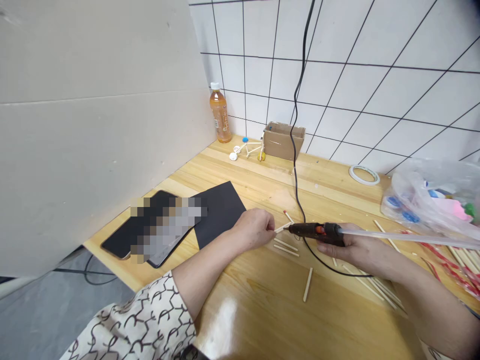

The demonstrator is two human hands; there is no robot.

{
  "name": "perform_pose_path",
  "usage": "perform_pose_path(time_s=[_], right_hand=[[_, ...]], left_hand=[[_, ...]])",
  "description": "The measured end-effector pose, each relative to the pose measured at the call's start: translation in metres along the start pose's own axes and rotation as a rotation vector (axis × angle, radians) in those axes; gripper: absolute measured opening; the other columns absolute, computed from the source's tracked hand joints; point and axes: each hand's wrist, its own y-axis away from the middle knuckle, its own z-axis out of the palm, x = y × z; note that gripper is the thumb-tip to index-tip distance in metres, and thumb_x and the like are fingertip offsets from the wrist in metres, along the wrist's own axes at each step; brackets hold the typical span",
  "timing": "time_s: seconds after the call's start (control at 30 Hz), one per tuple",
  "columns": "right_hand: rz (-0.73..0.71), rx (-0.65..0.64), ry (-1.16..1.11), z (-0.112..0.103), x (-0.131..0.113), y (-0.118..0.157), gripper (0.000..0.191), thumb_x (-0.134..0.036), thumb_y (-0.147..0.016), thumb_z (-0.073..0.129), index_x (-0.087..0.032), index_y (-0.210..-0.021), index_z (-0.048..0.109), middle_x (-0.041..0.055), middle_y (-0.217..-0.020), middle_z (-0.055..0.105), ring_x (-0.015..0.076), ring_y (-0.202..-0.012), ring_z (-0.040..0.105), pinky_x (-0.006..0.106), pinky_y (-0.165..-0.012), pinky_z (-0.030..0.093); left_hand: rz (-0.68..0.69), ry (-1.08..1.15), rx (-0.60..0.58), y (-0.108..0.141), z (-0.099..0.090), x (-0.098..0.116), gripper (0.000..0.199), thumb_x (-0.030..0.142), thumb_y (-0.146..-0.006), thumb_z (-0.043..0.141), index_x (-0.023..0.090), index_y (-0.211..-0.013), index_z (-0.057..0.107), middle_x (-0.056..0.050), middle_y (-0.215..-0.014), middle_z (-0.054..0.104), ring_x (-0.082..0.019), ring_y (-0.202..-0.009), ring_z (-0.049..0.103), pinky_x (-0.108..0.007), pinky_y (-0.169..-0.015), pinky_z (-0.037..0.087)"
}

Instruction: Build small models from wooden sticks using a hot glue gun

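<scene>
My left hand point(257, 229) pinches a short pale wooden stick point(282, 228) just right of the black sheet point(219, 212). My right hand point(348, 250) is wrapped round a dark glue gun point(313, 230), whose nozzle points left at the stick near my left fingertips. A long translucent glue stick point(397, 237) runs out of the back of the gun to the right. Two short sticks point(286, 250) lie just below the nozzle, and a red-tipped stick point(288, 216) lies above it. Another short stick point(308, 284) rests nearer the front.
A black cable point(296, 170) hangs down and crosses the table. Two phones point(129, 230) lie at the left. Along the back stand a bottle point(220, 115), a small stick model point(253, 145) and a cardboard box point(283, 142). Tape point(364, 175), plastic bags point(431, 195) and more sticks point(378, 289) are right.
</scene>
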Motion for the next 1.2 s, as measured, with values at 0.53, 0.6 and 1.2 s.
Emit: perform_pose_path(time_s=[0.53, 0.6, 1.2], right_hand=[[0.005, 0.022, 0.048, 0.0007, 0.0010, -0.0018, 0.039, -0.055, -0.078, 0.045, -0.019, -0.069, 0.059, 0.0003, -0.064, 0.052, 0.0157, -0.060, 0.049, 0.024, -0.052, 0.038], [0.002, 0.026, 0.039, 0.0009, 0.0021, -0.0019, 0.039, -0.055, -0.077, 0.046, -0.019, -0.070, 0.060, 0.0004, -0.064, 0.054, 0.0160, -0.060, 0.049, 0.024, -0.052, 0.038], [-0.014, 0.039, 0.049, 0.0061, -0.0001, -0.0035, 0.036, -0.052, -0.078, 0.047, -0.019, -0.070, 0.060, -0.0003, -0.061, 0.054, 0.0158, -0.058, 0.049, 0.024, -0.050, 0.036]], left_hand=[[0.009, -0.009, 0.009, -0.0002, 0.0002, 0.0000, 0.014, 0.027, -0.067, 0.053, 0.020, -0.067, 0.066, 0.001, -0.067, 0.064, -0.013, -0.063, 0.055, -0.022, -0.051, 0.032], [0.010, -0.008, 0.004, -0.0002, 0.0000, 0.0002, 0.014, 0.027, -0.067, 0.053, 0.020, -0.068, 0.066, 0.000, -0.067, 0.064, -0.013, -0.063, 0.054, -0.022, -0.051, 0.033], [0.050, 0.000, 0.029, -0.0018, 0.0043, -0.0057, 0.014, 0.026, -0.066, 0.053, 0.020, -0.066, 0.065, 0.000, -0.065, 0.063, -0.012, -0.060, 0.053, -0.021, -0.049, 0.030]])
